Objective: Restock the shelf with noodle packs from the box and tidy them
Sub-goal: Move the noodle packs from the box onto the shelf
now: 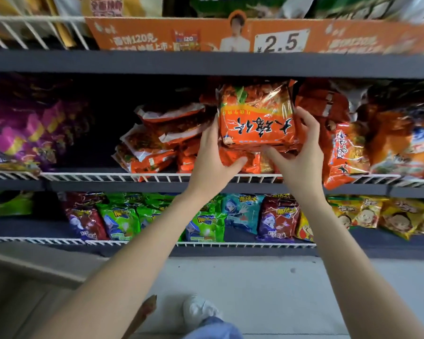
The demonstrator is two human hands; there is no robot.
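We face a dark shelf (157, 184) with a white wire front rail above a pale floor (267, 289). Our left hand (212, 159) and right hand (298, 152) grip an orange noodle pack (256, 118) from both sides, above the rail near the shelf's middle. Loose orange packs (162, 140) lie heaped to its left; purple bags (30, 128) fill the left end.

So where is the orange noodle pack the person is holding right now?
In the head view, the orange noodle pack is centre-right at the middle shelf, gripped between the left hand and right hand, above other orange packs.
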